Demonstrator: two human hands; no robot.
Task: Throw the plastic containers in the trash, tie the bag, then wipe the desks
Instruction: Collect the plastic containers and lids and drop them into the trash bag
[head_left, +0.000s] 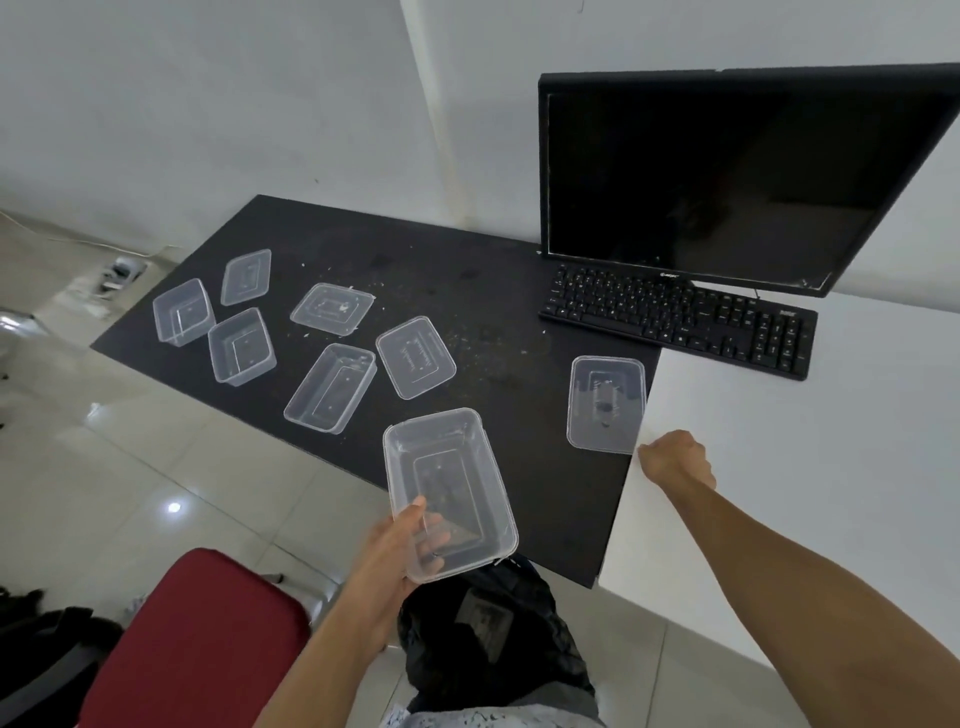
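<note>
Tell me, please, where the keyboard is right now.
In the head view, the keyboard lies on the right, just in front of the monitor, beyond the person's right hand.

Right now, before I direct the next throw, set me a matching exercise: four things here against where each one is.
1 left hand
2 right hand
3 keyboard
4 black bag

A on the floor, by the black desk's near edge
B in front of the monitor
C curled into a fist at the white desk's edge
D holding a clear container

Pairs: 1-D, 2-C, 3-B, 4-A
</note>
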